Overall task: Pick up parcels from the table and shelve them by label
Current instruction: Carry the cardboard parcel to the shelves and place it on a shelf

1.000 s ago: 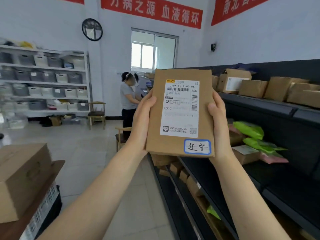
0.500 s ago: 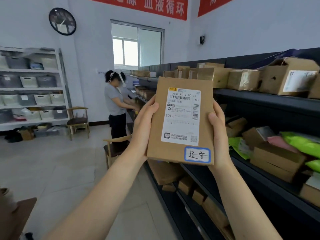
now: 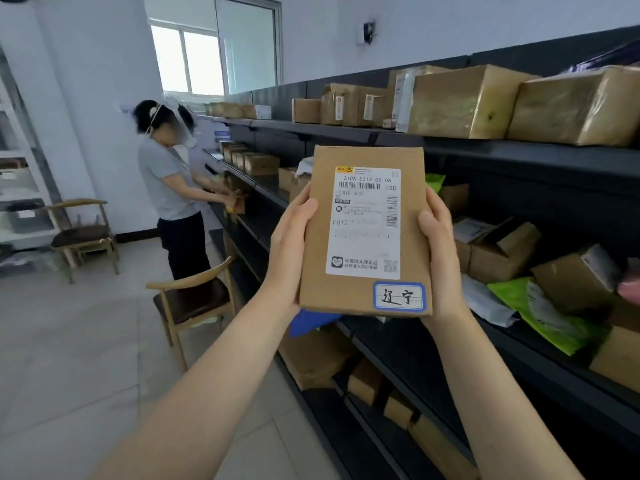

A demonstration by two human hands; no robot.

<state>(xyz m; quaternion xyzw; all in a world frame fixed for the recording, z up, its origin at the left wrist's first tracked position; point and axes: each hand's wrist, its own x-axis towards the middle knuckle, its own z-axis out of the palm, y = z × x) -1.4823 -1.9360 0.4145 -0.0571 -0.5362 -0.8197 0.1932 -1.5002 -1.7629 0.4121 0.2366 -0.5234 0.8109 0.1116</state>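
I hold a flat brown cardboard parcel point(image 3: 320, 244) upright in front of me. It carries a white shipping label and a small blue-framed sticker with handwritten characters at its lower right corner. My left hand point(image 3: 289, 247) grips its left edge and my right hand point(image 3: 440, 258) grips its right edge. Behind the parcel and to the right runs a dark shelf unit point(image 3: 519, 157) with several tiers, loaded with brown boxes point(image 3: 464, 102) on the top tier and boxes and green bags point(image 3: 540, 310) on the middle one.
Another person point(image 3: 173, 192) stands at the far end of the shelf, hands on a parcel there. A wooden chair point(image 3: 190, 299) stands in the aisle by the shelf, a second chair point(image 3: 83, 233) near a white rack at the left wall. Tiled floor lies to my left.
The view has swung right and moved along the shelf, closer to the other person. The parcel stays held in both hands at the same height.
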